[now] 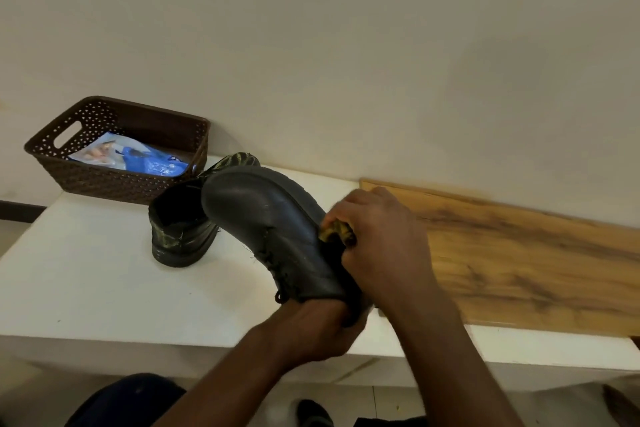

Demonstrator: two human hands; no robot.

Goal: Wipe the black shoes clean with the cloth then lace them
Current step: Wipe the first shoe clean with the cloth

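Note:
A black shoe (pixel 273 222) is held up above the white table (pixel 104 288), toe pointing away and up. My left hand (pixel 318 329) grips it at the heel end from below. My right hand (pixel 377 236) holds a bunched yellow-and-dark cloth (pixel 337 232) pressed against the shoe's right side. The second black shoe (pixel 180 229) stands on the table behind and to the left, its opening facing me. Eyelets show on the held shoe, with a short bit of dark lace near its lower end.
A brown perforated basket (pixel 114 180) with a blue-and-white packet inside (pixel 138 158) sits at the table's back left, against the wall. A wooden board (pixel 519 253) lies on the right part of the table. A striped yellow-dark item (pixel 239 159) peeks out behind the shoes.

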